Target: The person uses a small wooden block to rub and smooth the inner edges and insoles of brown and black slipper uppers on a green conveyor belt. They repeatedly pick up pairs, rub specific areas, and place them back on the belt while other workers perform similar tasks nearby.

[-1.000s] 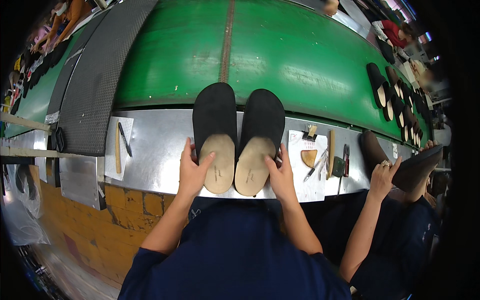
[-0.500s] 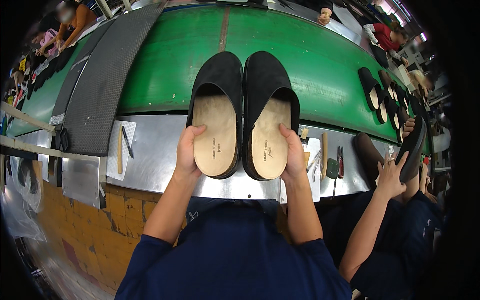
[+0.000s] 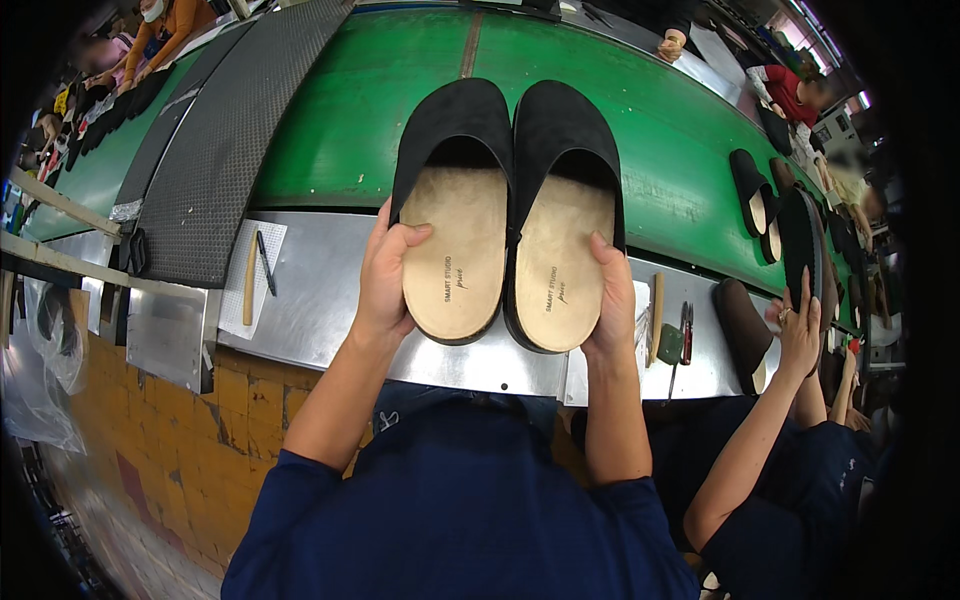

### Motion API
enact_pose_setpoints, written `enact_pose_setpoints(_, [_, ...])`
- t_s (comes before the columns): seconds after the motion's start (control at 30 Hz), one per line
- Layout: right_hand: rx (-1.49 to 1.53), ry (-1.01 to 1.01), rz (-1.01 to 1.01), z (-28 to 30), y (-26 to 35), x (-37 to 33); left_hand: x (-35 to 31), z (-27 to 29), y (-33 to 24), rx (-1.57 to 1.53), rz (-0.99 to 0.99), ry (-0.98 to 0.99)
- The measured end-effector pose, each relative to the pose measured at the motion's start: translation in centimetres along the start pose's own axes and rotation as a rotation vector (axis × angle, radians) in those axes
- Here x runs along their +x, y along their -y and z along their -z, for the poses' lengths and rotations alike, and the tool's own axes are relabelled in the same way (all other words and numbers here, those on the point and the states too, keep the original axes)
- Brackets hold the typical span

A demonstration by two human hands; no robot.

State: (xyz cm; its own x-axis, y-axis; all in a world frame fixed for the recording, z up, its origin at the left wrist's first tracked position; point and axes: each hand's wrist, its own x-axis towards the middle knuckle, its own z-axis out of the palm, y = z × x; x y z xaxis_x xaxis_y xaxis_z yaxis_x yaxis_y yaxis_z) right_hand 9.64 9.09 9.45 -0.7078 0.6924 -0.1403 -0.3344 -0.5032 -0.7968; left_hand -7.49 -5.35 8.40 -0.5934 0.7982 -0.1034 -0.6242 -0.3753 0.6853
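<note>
I hold a pair of black clogs side by side above the metal worktop, toes pointing away from me. My left hand (image 3: 388, 275) grips the left clog (image 3: 455, 215) by its heel side, thumb on the beige insole and fingers hidden underneath. My right hand (image 3: 612, 300) has the right clog (image 3: 565, 220) the same way, its thumb lying on the insole edge. The two clogs touch or nearly touch along their inner sides. Small dark print marks both insoles.
Beyond the metal worktop (image 3: 450, 368) runs a green conveyor belt (image 3: 330, 120). A pen (image 3: 266, 263) and a wooden stick (image 3: 250, 278) lie at left, pliers (image 3: 686, 333) at right. A co-worker's hand (image 3: 798, 335) holds a dark clog at right, near a brown clog (image 3: 740, 325).
Both clogs have shifted slightly up and right in the view, with the left one now a little higher at the heel. The co-worker's clog has also moved upward.
</note>
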Motion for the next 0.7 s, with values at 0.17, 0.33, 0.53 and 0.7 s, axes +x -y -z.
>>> enact_pose_setpoints(0.17, [0.185,0.106,0.115,0.1,-0.8,-1.5,-1.0,0.1,0.5,-0.124,-0.028,0.041])
enact_pose_setpoints(0.33, [-0.116,-0.085,0.092,1.8,-1.8,1.1,0.7,3.1,1.5,-0.130,0.188,0.041])
enact_pose_setpoints(0.53, [-0.444,-0.122,0.221,1.5,-1.8,1.2,1.2,2.5,2.1,0.142,-0.035,-0.126])
enact_pose_setpoints(0.7, [-0.393,-0.102,0.169,0.9,-1.7,1.2,1.0,2.0,1.6,0.199,-0.095,-0.176])
